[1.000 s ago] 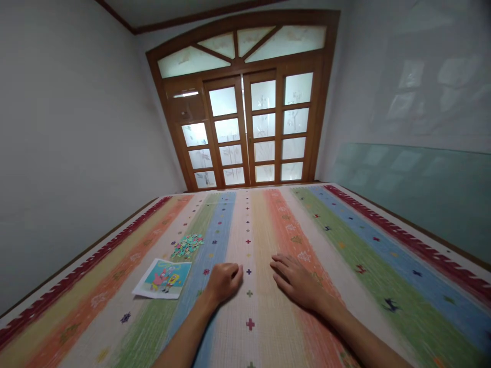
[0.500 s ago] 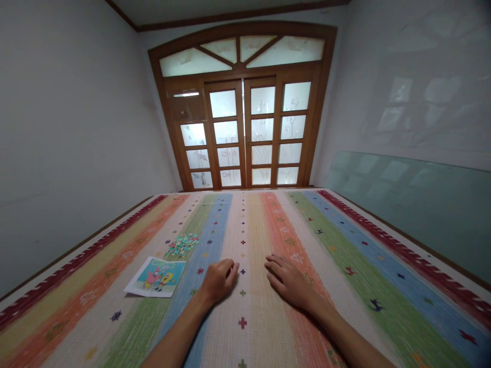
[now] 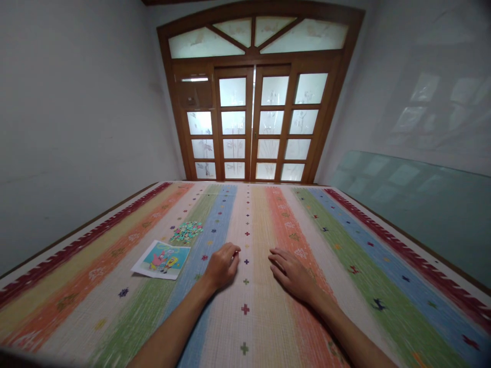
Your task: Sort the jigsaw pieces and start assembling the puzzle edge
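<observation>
Both of my hands rest on a striped tablecloth with nothing in them. My left hand lies loosely bent on the blue and white stripes, thumb a little apart from the fingers. Lying flat with fingers spread, my right hand is over the yellow and orange stripes. Left of my left hand is a printed picture of a pink and a yellow cartoon figure on turquoise, creased and slightly raised at its edges. Just beyond it sits a pile of small jigsaw puzzle pieces, mostly turquoise. Neither hand touches these.
A wooden door with frosted panes stands past the table's far edge. Along the right side a pale green glass panel leans by the wall. A white wall runs along the left.
The view has tilted down and shifted slightly, so the door sits higher and further right in the picture. My hands stay at about the same place on the cloth.
</observation>
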Available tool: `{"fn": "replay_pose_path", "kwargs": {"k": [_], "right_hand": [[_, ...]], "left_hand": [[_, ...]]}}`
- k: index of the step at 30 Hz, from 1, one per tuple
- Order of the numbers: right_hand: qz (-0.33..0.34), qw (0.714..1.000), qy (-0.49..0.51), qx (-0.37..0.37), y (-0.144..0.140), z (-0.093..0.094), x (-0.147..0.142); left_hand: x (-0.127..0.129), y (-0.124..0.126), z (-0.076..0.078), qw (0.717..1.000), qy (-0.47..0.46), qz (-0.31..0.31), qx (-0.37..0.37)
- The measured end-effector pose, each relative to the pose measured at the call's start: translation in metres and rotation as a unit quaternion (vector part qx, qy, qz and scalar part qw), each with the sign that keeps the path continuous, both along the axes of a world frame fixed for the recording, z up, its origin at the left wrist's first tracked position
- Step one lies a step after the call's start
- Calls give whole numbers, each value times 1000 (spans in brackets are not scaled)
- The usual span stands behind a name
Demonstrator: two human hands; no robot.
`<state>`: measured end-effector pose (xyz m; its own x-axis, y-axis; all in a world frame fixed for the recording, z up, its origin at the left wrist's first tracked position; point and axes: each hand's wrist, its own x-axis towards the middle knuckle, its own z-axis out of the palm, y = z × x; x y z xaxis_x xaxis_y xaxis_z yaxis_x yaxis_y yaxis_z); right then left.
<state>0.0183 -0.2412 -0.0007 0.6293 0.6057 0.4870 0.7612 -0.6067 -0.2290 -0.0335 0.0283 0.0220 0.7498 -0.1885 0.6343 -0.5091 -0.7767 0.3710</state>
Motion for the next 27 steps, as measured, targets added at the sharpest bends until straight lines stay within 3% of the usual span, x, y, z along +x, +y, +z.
{"fn": "replay_pose_path", "kwargs": {"k": [15,27], "right_hand": [[-1,1000,10,-10,-1,2,-1],[-1,1000,14,12,-2,-7,1]], "left_hand": [[0,-7,-4,997,24,-33,60],[1,-6,-6,995,55,-36,70]]}}
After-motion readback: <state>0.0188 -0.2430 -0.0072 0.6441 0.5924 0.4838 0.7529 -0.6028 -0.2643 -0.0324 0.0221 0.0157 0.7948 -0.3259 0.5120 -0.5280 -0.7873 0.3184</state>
